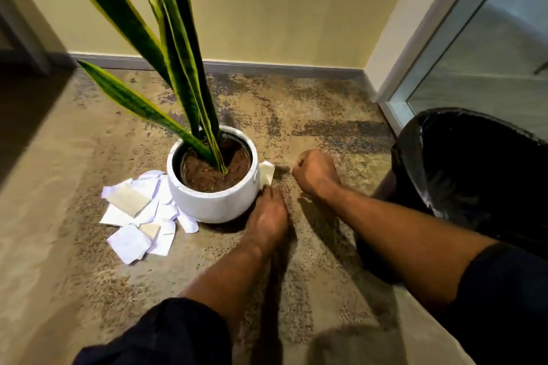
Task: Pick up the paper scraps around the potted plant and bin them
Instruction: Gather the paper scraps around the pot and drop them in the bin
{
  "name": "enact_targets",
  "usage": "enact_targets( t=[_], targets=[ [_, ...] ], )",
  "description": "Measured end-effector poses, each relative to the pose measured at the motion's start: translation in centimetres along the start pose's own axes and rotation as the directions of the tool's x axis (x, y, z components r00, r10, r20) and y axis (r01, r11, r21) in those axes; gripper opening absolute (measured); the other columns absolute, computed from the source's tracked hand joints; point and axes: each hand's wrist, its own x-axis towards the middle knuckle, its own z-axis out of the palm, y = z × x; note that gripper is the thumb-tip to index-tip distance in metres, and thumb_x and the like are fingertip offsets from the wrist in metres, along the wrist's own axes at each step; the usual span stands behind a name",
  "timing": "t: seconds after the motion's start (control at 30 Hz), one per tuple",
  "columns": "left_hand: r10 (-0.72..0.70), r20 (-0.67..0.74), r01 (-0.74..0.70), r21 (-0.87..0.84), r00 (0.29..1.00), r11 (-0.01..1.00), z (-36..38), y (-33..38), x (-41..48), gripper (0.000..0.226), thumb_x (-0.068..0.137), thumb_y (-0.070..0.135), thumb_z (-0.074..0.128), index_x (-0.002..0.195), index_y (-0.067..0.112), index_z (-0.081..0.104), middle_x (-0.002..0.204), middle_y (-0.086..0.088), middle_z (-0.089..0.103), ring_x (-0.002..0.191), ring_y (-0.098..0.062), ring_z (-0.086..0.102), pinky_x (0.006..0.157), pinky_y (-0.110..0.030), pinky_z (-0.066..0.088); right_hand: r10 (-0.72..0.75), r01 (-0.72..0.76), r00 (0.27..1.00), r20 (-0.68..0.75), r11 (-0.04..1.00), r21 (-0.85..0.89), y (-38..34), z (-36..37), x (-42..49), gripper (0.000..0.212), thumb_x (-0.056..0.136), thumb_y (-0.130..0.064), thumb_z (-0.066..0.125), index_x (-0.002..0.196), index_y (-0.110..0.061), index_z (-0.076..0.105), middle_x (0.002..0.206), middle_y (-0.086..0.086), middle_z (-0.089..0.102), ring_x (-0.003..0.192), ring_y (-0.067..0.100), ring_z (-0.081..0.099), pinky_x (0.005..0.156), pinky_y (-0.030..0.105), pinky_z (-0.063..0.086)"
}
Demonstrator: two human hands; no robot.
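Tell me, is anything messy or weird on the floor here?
Yes. A heap of white paper scraps litters the carpet against the left side of the white plant pot, overlapping every which way. One more scrap leans against the pot's right side, at the left hand fingertips. The pot itself stands upright.

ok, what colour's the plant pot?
White pot, dark inner rim; head view.

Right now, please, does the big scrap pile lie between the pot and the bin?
No, the pile sits left of the pot, opposite the bin.
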Motion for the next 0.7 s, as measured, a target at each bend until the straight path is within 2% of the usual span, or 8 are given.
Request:
enact_targets(
  t=[0.1, 0.17, 0.27, 0.4, 0.47, 0.57, 0.63, 0.7],
  targets=[
    [0.056, 0.011, -0.056, 0.038, 0.998, 0.998, 1.6, -1.7, 1.1, 0.059, 0.1, 0.013, 0.033, 0.154, 0.0, 0.01, 0.159, -0.023, 0.019, 0.147, -0.034, 0.021, 0.121, -0.042, 0.019, 0.014, -0.013, 1.0, 0.01, 1.0, -0.01, 0.5, 2.3, 1.9, 0.013, 0.089, -0.01, 0.06, 0.09, -0.008, 0.072, 0.084, 0.009, 0.07, 0.07, 0.02, 0.061, 0.055, 0.016, 0.04],
    [0.079, 0.007, -0.079, 0.03, 0.997, 0.996, 2.8, -2.7, 1.6, 0.066, 0.099, 0.02, 0.037, 0.155, 0.003, 0.006, 0.159, -0.022, 0.019, 0.148, -0.03, 0.021, 0.122, -0.039, 0.015, 0.029, -0.028, 0.999, 0.029, 0.999, -0.022, 0.8, 3.9, 2.8, 0.011, 0.088, -0.011, 0.062, 0.09, -0.01, 0.072, 0.082, 0.008, 0.069, 0.067, 0.018, 0.059, 0.05, 0.015, 0.036],
    [0.103, -0.073, -0.1, 0.049, 0.992, 0.994, 4.8, -4.6, 2.1, 0.064, 0.103, 0.031, 0.032, 0.156, 0.01, 0.003, 0.163, -0.016, 0.011, 0.151, -0.025, 0.011, 0.123, -0.04, 0.012, 0.022, -0.022, 0.999, 0.04, 1.0, -0.006, 1.4, 6.4, 4.2, 0.009, 0.085, -0.014, 0.063, 0.087, -0.012, 0.071, 0.085, 0.01, 0.07, 0.072, 0.024, 0.062, 0.059, 0.021, 0.042],
    [0.1, -0.183, -0.084, 0.095, 0.978, 0.992, 6.0, -5.8, 2.5, 0.064, 0.102, 0.045, 0.021, 0.156, 0.018, 0.0, 0.165, -0.007, 0.007, 0.152, -0.021, 0.004, 0.123, -0.044, 0.011, -0.059, 0.058, 0.997, 0.043, 0.998, 0.036, 2.1, 8.9, 5.8, 0.006, 0.082, -0.016, 0.068, 0.088, -0.013, 0.068, 0.083, 0.006, 0.067, 0.07, 0.02, 0.058, 0.06, 0.02, 0.037],
    [0.092, -0.181, -0.073, 0.107, 0.979, 0.992, 5.9, -5.6, 2.5, 0.065, 0.102, 0.046, 0.021, 0.156, 0.018, 0.0, 0.164, -0.008, 0.008, 0.152, -0.022, 0.005, 0.122, -0.045, 0.012, -0.095, 0.093, 0.994, 0.053, 0.995, 0.032, 2.3, 9.9, 6.7, 0.018, 0.083, -0.022, 0.07, 0.097, -0.013, 0.067, 0.095, 0.008, 0.066, 0.075, 0.02, 0.056, 0.066, 0.022, 0.038],
    [0.079, -0.207, -0.055, 0.116, 0.975, 0.992, 5.5, -5.4, 2.6, 0.068, 0.1, 0.044, 0.027, 0.156, 0.017, 0.0, 0.163, -0.011, 0.013, 0.151, -0.025, 0.008, 0.121, -0.047, 0.016, -0.116, 0.118, 0.987, 0.112, 0.993, -0.011, 2.1, 10.9, 8.2, 0.033, 0.085, -0.03, 0.068, 0.111, -0.011, 0.061, 0.115, 0.013, 0.057, 0.095, 0.03, 0.059, 0.072, 0.026, 0.04],
    [0.082, -0.192, -0.059, 0.123, 0.978, 0.991, 5.5, -5.5, 2.7, 0.07, 0.099, 0.044, 0.028, 0.156, 0.017, -0.003, 0.164, -0.011, 0.009, 0.152, -0.026, 0.004, 0.121, -0.048, 0.016, -0.148, 0.158, 0.976, 0.16, 0.986, -0.049, 1.9, 11.4, 9.0, 0.043, 0.086, -0.03, 0.065, 0.124, -0.013, 0.055, 0.127, 0.014, 0.049, 0.106, 0.034, 0.057, 0.083, 0.031, 0.046],
    [0.078, -0.183, -0.059, 0.111, 0.98, 0.992, 5.7, -5.6, 2.9, 0.072, 0.099, 0.044, 0.029, 0.156, 0.018, -0.005, 0.165, -0.01, 0.005, 0.152, -0.025, 0.0, 0.12, -0.049, 0.017, -0.183, 0.208, 0.96, 0.214, 0.973, -0.099, 1.6, 11.7, 9.7, 0.047, 0.087, -0.029, 0.063, 0.131, -0.015, 0.051, 0.133, 0.016, 0.042, 0.107, 0.035, 0.058, 0.09, 0.034, 0.048]
  ],
)
